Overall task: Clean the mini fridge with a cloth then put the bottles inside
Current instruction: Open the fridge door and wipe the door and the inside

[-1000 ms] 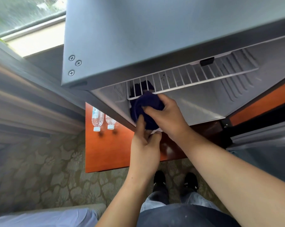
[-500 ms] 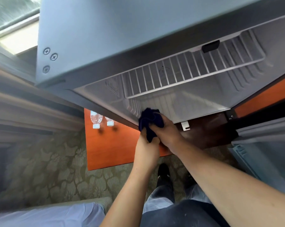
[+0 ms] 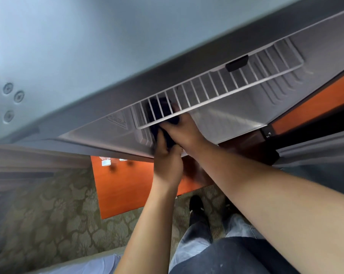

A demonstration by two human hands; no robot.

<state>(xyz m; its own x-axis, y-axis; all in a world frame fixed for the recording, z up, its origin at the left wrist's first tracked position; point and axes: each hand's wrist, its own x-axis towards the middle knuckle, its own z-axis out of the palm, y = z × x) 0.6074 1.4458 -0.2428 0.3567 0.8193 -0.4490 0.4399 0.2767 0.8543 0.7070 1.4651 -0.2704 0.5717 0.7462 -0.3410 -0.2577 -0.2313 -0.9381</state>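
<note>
Head view: both hands, left hand (image 3: 167, 163) and right hand (image 3: 184, 131), fingers clamped on a dark cloth (image 3: 168, 135), press it under the mini fridge's (image 3: 236, 119) wire shelf (image 3: 222, 89). Bottles (image 3: 105, 161) wait on the orange surface (image 3: 125, 186). Cloth may snag the wires and dislodge the shelf

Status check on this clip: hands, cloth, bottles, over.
Left hand and right hand both gripping dark cloth under wire shelf, left end. Bottles on orange surface, outside fridge. Nothing blocking.
</note>
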